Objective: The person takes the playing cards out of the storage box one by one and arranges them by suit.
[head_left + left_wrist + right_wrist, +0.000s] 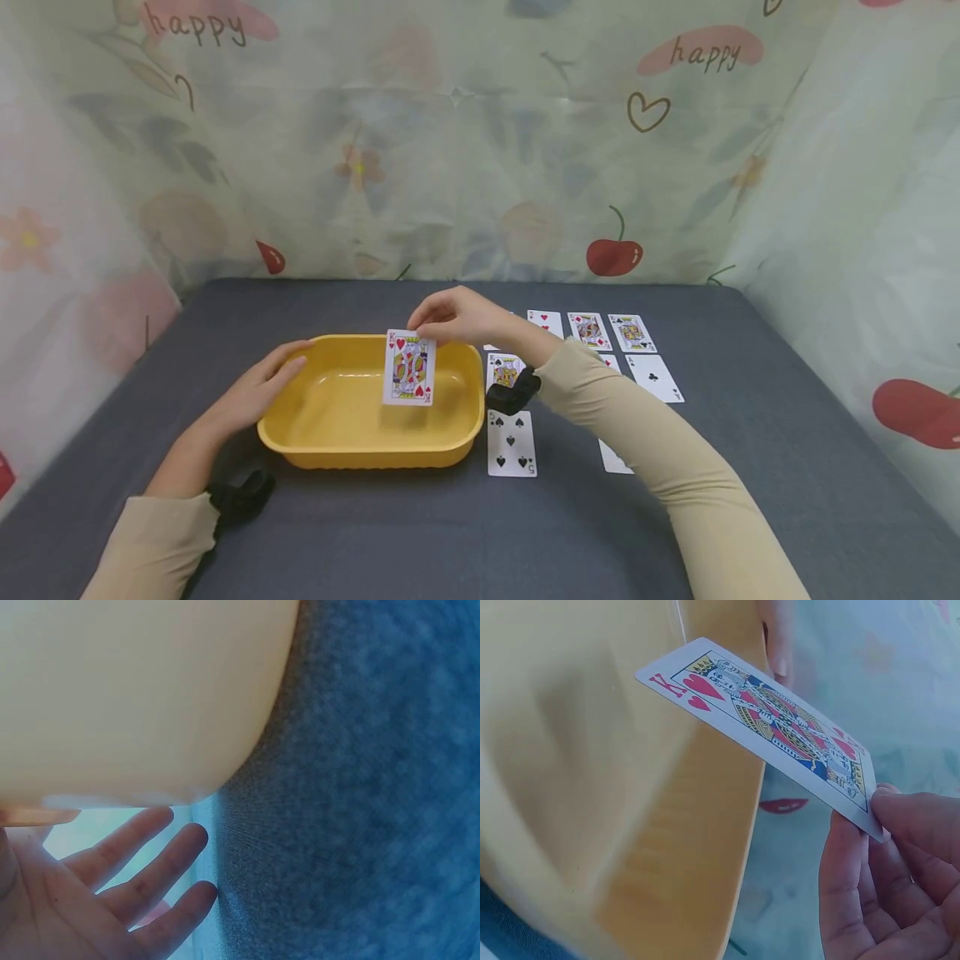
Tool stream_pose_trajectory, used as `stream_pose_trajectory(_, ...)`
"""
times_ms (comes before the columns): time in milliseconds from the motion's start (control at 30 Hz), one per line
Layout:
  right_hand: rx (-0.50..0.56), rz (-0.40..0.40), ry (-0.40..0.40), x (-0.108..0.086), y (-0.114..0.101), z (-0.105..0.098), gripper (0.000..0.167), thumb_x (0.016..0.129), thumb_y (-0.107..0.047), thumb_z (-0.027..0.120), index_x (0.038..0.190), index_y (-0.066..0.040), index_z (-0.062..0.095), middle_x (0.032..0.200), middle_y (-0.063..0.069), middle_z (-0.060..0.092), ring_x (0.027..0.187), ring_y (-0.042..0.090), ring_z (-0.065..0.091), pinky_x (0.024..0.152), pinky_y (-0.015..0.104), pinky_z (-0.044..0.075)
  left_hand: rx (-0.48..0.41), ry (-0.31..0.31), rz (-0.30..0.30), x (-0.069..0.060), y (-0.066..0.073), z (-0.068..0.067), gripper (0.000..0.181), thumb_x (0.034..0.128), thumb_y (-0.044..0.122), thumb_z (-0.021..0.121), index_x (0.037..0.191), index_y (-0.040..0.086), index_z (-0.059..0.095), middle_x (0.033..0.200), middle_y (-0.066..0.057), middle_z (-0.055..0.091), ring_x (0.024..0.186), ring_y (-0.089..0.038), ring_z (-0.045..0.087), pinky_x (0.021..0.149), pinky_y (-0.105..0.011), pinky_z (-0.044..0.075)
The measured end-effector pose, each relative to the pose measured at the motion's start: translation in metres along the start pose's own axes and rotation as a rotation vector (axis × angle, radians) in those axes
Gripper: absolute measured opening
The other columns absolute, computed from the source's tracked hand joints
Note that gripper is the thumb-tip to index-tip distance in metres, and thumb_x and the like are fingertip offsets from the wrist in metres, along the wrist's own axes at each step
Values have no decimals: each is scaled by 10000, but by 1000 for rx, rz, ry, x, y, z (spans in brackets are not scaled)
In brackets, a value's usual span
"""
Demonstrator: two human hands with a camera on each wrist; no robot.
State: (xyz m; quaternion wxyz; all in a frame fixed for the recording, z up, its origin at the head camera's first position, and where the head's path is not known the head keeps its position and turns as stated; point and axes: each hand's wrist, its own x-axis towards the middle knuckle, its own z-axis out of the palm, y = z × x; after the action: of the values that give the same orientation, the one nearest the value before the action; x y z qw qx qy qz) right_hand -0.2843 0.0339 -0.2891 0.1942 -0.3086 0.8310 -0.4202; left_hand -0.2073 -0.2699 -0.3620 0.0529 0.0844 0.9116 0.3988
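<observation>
My right hand [465, 317] pinches a playing card [408, 368], the king of hearts, by its upper right corner. The card hangs face-up over the yellow plastic basin [367, 460], apart from its floor. In the right wrist view, thumb and fingers [847, 877] hold one end of the card [772, 724]. At the basin's left end my left hand [255, 387] rests against the rim, its thumb reaching over the edge. The left wrist view has several straight, spread fingers [154, 881] beside the basin wall [142, 705].
Face-up cards lie in rows right of the basin, among them a five of spades [512, 444], a king of diamonds [590, 331] and a club card [654, 377]. My right forearm [660, 450] covers some. A patterned curtain [457, 183] hangs behind the dark tablecloth [375, 533].
</observation>
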Motion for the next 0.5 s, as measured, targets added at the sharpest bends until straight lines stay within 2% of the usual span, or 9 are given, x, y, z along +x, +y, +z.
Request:
stream_pose_trajectory(167, 0, 31, 28, -7, 4, -6, 166, 899, -159, 618, 1051, -118, 673, 1048, 53, 688, 894, 163, 635, 793, 303, 547, 1, -9, -6, 1, -2, 0, 590, 1011, 421, 304, 1466, 50, 234, 1498, -271, 226, 1339, -448, 272, 1050, -620, 255)
stream_pose_trajectory(500, -12, 11, 46, -22, 12, -20, 186, 907, -171, 606, 1072, -110, 665, 1070, 75, 682, 857, 190, 614, 786, 345, 540, 0, -8, -5, 1, -1, 0, 601, 1009, 431, 303, 1464, 44, 233, 1497, -274, 223, 1334, -448, 277, 1051, -618, 258)
